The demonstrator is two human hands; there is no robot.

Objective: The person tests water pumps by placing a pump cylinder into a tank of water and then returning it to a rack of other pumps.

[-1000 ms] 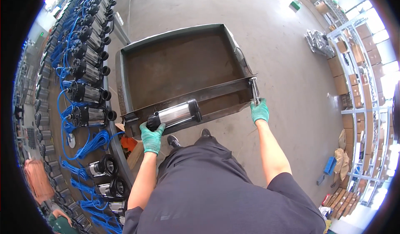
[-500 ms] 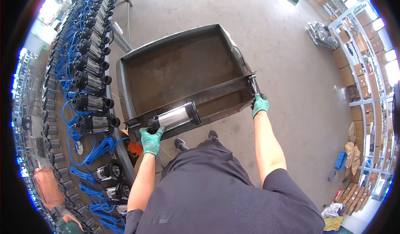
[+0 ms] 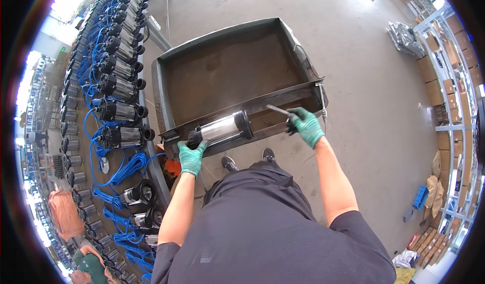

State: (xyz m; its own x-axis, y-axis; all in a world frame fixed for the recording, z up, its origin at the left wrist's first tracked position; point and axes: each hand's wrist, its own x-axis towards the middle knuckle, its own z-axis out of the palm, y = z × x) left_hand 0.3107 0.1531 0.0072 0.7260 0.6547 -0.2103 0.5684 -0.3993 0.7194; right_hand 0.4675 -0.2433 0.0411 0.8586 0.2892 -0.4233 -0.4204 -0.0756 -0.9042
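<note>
A submersible pump (image 3: 220, 129) with a shiny silver body and black ends lies sideways across the front bars of a water-filled tank (image 3: 162, 89). My left hand (image 3: 191, 158), in a green glove, is closed on the pump's black left end, thumb on top. My right hand (image 3: 306, 125), gloved too, is raised to the right of the pump, over the tank's front right part. Its fingers are closed round a short, flat, grey metal tool (image 3: 278, 110) pointing left toward the pump; its exact kind is unclear. The tool and the pump are apart.
A slim silver fitting (image 3: 324, 102) hangs at the tank's right corner. On the left, a long bench holds rows of similar pumps (image 3: 121, 110) with coiled blue cables (image 3: 129, 175). Shelves with cartons (image 3: 448, 87) line the right. Another person (image 3: 91, 264) is at lower left.
My right hand has left the tank's right corner and moved left, now with the grey metal tool showing in it. My left hand stays on the pump. The view has shifted slightly.
</note>
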